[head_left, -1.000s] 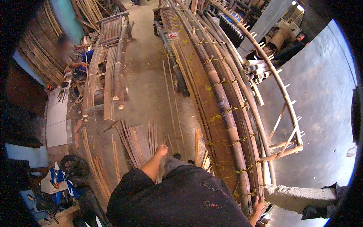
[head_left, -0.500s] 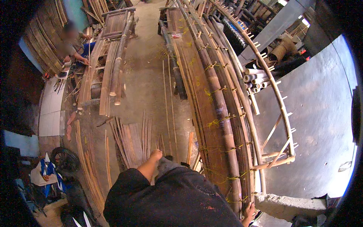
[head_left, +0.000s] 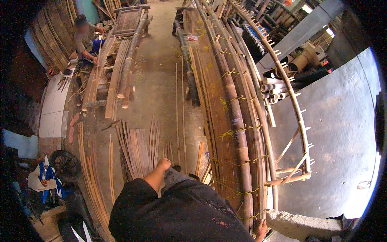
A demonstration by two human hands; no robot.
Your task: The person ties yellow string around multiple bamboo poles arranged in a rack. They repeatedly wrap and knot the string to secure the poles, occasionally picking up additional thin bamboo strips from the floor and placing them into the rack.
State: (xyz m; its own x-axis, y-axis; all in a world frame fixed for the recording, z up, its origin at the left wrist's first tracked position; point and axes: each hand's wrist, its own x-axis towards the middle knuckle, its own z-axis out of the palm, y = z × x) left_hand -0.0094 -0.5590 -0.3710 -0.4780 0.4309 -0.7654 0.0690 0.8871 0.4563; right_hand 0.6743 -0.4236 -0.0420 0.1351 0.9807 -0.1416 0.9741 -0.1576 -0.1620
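My left hand (head_left: 163, 163) is curled closed beside my grey-clad knee (head_left: 174, 176), above bamboo strips (head_left: 139, 149) fanned out on the floor; anything inside the fingers is hidden. Low on the right, my right hand (head_left: 261, 230) grips the outer edge of a long bamboo slat (head_left: 256, 177) near its close end. That slat belongs to a long bundle running away from me, with a thick dark bamboo pole (head_left: 241, 149) lying along it. Yellow ties (head_left: 228, 134) cross the pole and the brown slatted panel (head_left: 219, 121) beside it.
A curved bamboo rack with pegs (head_left: 300, 117) stands right of the bundle, before a grey sheet (head_left: 334, 133). A rough concrete block (head_left: 300, 224) lies near my right hand. Another person (head_left: 84, 42) works at a bamboo bench (head_left: 121, 68) far left. Long strips (head_left: 90, 177) lie left.
The view has shifted slightly, while both my hands keep nearly the same places. At the far left, the other person's head and arms have moved a little.
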